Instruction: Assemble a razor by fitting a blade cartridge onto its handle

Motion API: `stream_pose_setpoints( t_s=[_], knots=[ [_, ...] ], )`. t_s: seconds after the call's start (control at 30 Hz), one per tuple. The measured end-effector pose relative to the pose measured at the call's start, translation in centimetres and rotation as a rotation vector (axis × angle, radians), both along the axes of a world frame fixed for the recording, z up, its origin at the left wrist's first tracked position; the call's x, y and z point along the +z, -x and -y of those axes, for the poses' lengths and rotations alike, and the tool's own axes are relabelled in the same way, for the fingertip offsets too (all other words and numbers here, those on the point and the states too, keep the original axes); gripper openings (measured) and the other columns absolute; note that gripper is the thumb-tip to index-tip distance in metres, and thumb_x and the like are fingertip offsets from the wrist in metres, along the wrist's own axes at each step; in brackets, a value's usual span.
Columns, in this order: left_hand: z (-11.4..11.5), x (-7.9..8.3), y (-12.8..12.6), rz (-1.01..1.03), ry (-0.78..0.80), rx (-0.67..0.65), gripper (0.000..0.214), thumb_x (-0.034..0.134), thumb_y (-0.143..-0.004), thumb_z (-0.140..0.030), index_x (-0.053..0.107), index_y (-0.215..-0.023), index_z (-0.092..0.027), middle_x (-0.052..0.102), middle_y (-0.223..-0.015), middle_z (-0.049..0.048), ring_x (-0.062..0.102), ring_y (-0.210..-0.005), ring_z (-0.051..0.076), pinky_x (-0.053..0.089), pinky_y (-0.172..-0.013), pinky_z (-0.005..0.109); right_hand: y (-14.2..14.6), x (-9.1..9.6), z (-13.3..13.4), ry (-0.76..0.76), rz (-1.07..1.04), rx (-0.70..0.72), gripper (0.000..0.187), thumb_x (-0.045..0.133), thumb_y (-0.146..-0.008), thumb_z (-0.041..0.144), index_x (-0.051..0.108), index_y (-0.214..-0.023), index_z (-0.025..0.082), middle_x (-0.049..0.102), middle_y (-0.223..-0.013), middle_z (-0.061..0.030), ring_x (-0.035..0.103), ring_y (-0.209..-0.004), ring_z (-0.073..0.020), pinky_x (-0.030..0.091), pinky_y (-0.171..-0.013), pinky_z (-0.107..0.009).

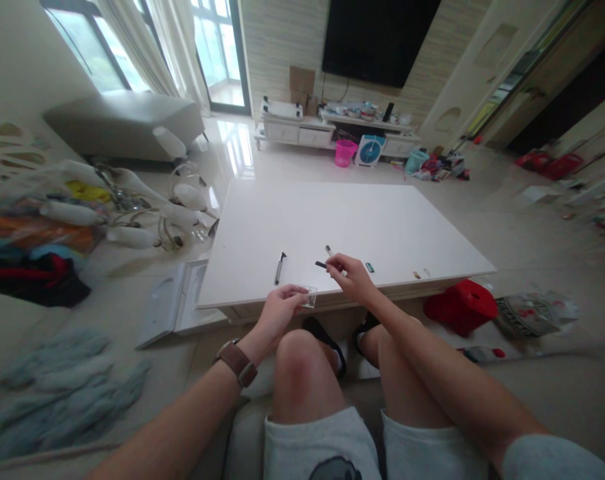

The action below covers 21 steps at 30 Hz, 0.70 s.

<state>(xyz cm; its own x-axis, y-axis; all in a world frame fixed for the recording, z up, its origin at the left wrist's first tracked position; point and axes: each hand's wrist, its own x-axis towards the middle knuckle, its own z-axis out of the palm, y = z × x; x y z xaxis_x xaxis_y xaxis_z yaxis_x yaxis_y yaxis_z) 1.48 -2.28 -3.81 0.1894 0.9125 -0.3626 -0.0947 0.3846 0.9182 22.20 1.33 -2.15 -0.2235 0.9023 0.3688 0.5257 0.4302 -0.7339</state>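
My left hand [286, 301], with a brown watch on its wrist, pinches a small clear plastic case [310, 298] at the table's near edge. My right hand [350, 272] is closed on a thin dark strip [321, 265], held just above the white table [322, 213]. Behind that hand lies a small tool with a dark head [328, 249], partly hidden by the fingers. A slim metal tool with an angled dark head [280, 269] rests to the left. On the right is a small dark green piece [370, 267].
Small brown bits [416, 274] lie near the table's right front. A red stool-like object [461, 307] and a printed bag [532, 315] stand on the floor at right. An open white box [175, 300] and a chandelier with white shades [147, 203] are at left.
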Motion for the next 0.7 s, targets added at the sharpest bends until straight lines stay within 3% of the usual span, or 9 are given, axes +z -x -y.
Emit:
stream_pose_setpoints(
  t_s=[0.13, 0.27, 0.43, 0.57, 0.7],
  knots=[
    [0.0, 0.4, -0.2, 0.087, 0.041, 0.026, 0.015, 0.064, -0.068, -0.021, 0.072, -0.077, -0.011, 0.068, -0.077, 0.0058, 0.057, -0.063, 0.01, 0.043, -0.057, 0.019, 0.6, -0.4, 0.2, -0.005, -0.006, 0.025, 0.008, 0.057, -0.09, 0.02, 0.065, -0.088, 0.018, 0.065, -0.074, -0.0005, 0.057, -0.066, -0.0122, 0.045, -0.06, -0.024],
    [0.1, 0.9, -0.5, 0.227, 0.17, 0.043, 0.012, 0.062, -0.069, -0.015, 0.065, -0.081, -0.012, 0.068, -0.077, 0.0072, 0.068, -0.068, 0.017, 0.054, -0.066, 0.028, 0.8, -1.0, 0.4, 0.007, 0.004, 0.077, 0.01, 0.059, -0.091, 0.023, 0.067, -0.091, 0.019, 0.069, -0.082, -0.0021, 0.059, -0.07, -0.0132, 0.047, -0.064, -0.026],
    [0.3, 1.0, -0.5, 0.134, 0.132, -0.007, 0.019, 0.067, -0.07, -0.016, 0.063, -0.088, -0.012, 0.069, -0.081, 0.0074, 0.069, -0.064, 0.016, 0.043, -0.05, 0.019, 0.9, -1.0, 0.1, 0.002, -0.018, 0.062, 0.011, 0.06, -0.092, 0.026, 0.068, -0.093, 0.019, 0.07, -0.083, -0.0024, 0.061, -0.072, -0.014, 0.048, -0.065, -0.027],
    [0.4, 1.0, -0.3, 0.019, 0.052, -0.015, 0.032, 0.072, -0.067, -0.015, 0.063, -0.097, -0.013, 0.07, -0.077, 0.0056, 0.064, -0.058, 0.012, 0.038, -0.049, 0.018, 1.7, -0.5, 0.4, -0.023, -0.032, 0.115, 0.012, 0.059, -0.093, 0.026, 0.068, -0.093, 0.018, 0.069, -0.083, -0.0034, 0.058, -0.069, -0.013, 0.047, -0.063, -0.026],
    [0.3, 0.6, -0.2, -0.007, 0.029, -0.018, 0.032, 0.072, -0.066, -0.014, 0.062, -0.096, -0.014, 0.069, -0.071, 0.0028, 0.058, -0.053, 0.01, 0.038, -0.05, 0.019, 2.1, 0.0, 1.2, -0.088, 0.032, 0.217, 0.011, 0.056, -0.094, 0.02, 0.066, -0.091, 0.018, 0.065, -0.082, -0.0034, 0.055, -0.07, -0.0131, 0.045, -0.063, -0.026]
  ],
)
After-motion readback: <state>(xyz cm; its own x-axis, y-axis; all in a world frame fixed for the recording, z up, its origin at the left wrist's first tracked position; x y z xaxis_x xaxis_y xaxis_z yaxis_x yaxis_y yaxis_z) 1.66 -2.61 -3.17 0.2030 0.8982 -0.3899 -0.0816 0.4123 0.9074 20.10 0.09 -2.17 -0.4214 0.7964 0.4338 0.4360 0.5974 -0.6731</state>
